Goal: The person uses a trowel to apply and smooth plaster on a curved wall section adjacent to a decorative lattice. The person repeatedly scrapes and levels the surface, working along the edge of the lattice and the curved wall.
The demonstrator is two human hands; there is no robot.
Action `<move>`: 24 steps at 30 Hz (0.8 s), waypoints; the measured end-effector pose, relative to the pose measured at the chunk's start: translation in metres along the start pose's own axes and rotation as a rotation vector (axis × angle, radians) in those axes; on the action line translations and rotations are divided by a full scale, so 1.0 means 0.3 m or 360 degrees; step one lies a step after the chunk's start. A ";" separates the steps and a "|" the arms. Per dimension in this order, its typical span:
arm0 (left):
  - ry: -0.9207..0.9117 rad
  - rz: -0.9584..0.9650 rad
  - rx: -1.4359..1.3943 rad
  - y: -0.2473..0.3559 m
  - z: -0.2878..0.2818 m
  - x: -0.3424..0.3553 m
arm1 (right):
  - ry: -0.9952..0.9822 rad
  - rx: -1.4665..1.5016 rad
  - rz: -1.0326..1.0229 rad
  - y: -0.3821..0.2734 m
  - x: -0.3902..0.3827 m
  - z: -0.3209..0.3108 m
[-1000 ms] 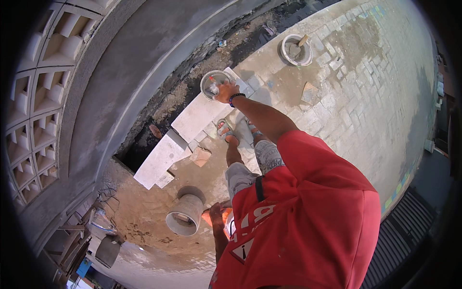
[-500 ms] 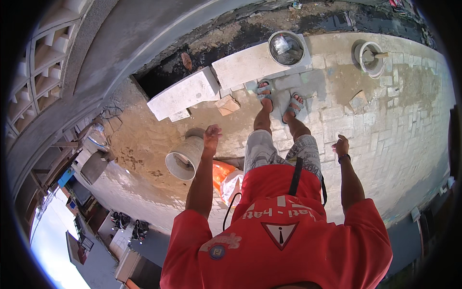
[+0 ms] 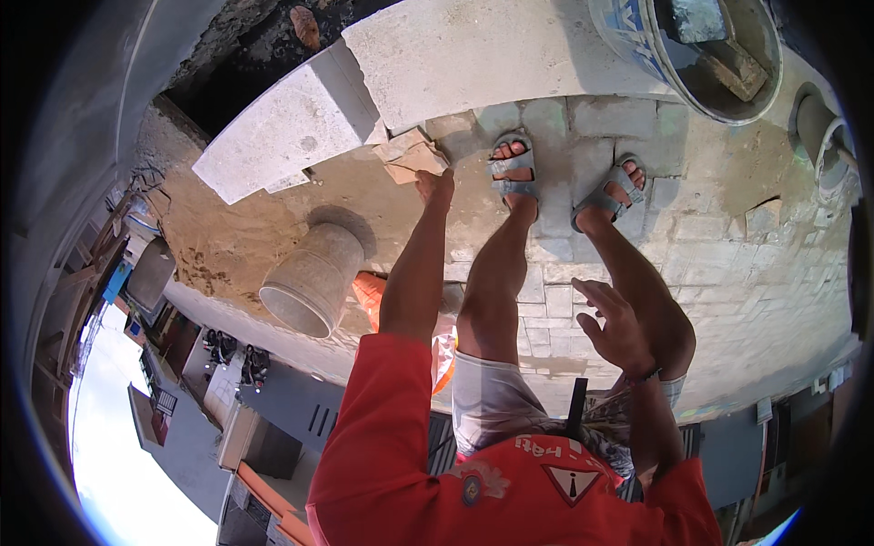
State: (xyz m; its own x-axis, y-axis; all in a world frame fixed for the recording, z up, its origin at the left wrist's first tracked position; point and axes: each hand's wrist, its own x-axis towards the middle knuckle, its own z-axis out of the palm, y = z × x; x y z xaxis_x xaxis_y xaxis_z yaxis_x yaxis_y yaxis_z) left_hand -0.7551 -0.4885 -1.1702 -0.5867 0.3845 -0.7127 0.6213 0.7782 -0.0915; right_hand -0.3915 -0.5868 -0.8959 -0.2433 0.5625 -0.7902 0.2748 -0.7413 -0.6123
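The ground is a pale paved floor of square stone blocks (image 3: 728,273), dusty and rough, with sandy dirt spread over part of it. Two long grey concrete slabs lie at its edge: a big flat slab (image 3: 473,55) and a shorter grey slab (image 3: 282,136) just beside it, both smooth on top with sharp corners. Past the slabs is a dark trench of black soil (image 3: 246,45).

Near the big flat slab stands a round metal bucket (image 3: 701,45) with a wet grey mix and a flat tool inside. A grey concrete pipe piece (image 3: 314,278), round and hollow, lies tilted on the sandy dirt, well apart from the shorter slab.

The person wears a red shirt (image 3: 510,473) and grey strap sandals (image 3: 514,168).

A small broken tan brick piece (image 3: 411,156), rough and chipped, lies on the floor, touching the corner where the two slabs meet. The left hand (image 3: 435,187) reaches down to it, and its fingertips touch the piece; I cannot tell if the fingers grip it. The right hand (image 3: 614,328) hangs in the air near the right knee, fingers spread loose, holding nothing.
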 end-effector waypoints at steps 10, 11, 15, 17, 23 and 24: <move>0.0570 -0.0073 0.0084 0.078 0.123 0.156 | 0.0350 0.0234 0.0254 0.022 -0.015 0.056; 0.0517 -0.0163 0.0081 -0.048 0.108 0.119 | 0.0336 0.0275 0.0321 0.025 -0.018 0.066; 0.0777 0.0247 -0.0170 -0.339 -0.115 -0.152 | 0.0425 0.0400 0.0440 0.138 -0.046 0.132; 0.0427 0.0518 -0.0672 -0.584 -0.328 -0.279 | 0.0342 0.0393 0.0548 0.157 -0.073 0.157; -0.0642 0.0447 -0.2095 -0.461 -0.915 -0.917 | 0.0108 0.0225 0.0088 -0.044 -0.176 0.160; -0.0683 0.0454 -0.2091 -0.443 -0.959 -0.986 | -0.0007 0.0219 0.0026 -0.179 -0.206 0.141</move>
State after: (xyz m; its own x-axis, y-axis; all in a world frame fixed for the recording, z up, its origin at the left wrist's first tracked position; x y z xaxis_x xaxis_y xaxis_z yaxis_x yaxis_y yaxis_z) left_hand -0.8136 -0.5629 -0.7472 -0.1751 0.6117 -0.7715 -0.3798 0.6810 0.6261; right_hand -0.4306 -0.5973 -0.8131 -0.2441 0.5484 -0.7998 0.1488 -0.7938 -0.5897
